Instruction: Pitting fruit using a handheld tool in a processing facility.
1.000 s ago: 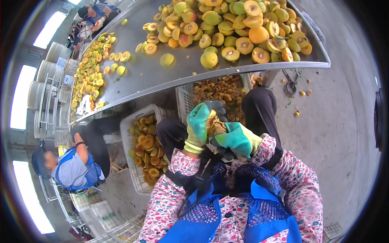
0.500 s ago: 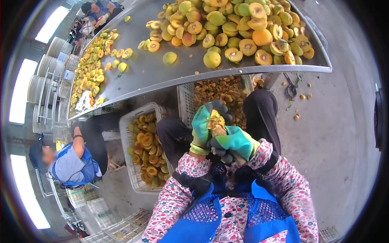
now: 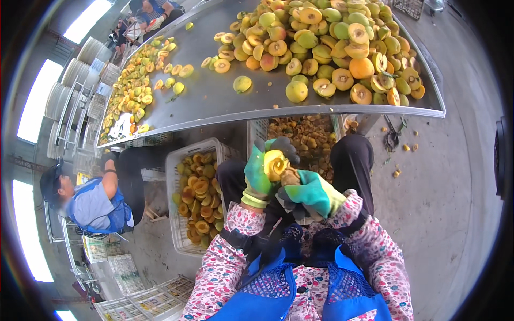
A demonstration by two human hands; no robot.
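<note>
My left hand (image 3: 259, 170), in a green and grey glove, is closed around a yellow peach half (image 3: 276, 165) whose hollowed side faces up. Close against it, my right hand (image 3: 313, 193), gloved alike, has its fingers closed at a brownish lump (image 3: 290, 177). Whether that lump is a pit, flesh or part of a tool cannot be made out. Both hands are held over my lap, just in front of a crate of brownish fruit scraps (image 3: 300, 134). Left of my knee stands a white crate (image 3: 174, 214) filled with pitted peach halves (image 3: 199, 187).
A metal table (image 3: 214, 104) with a raised rim spans the far side, bearing a large heap of cut peaches (image 3: 321, 48) and a smaller pile (image 3: 128, 91) at left. A co-worker in a blue vest (image 3: 101, 206) sits at the left. Scraps and a dark tool (image 3: 392, 140) lie on the floor.
The peach half has turned in my left hand, so its hollow now shows. My right hand has shifted slightly beside it. The whole view has tilted, moving the table lower.
</note>
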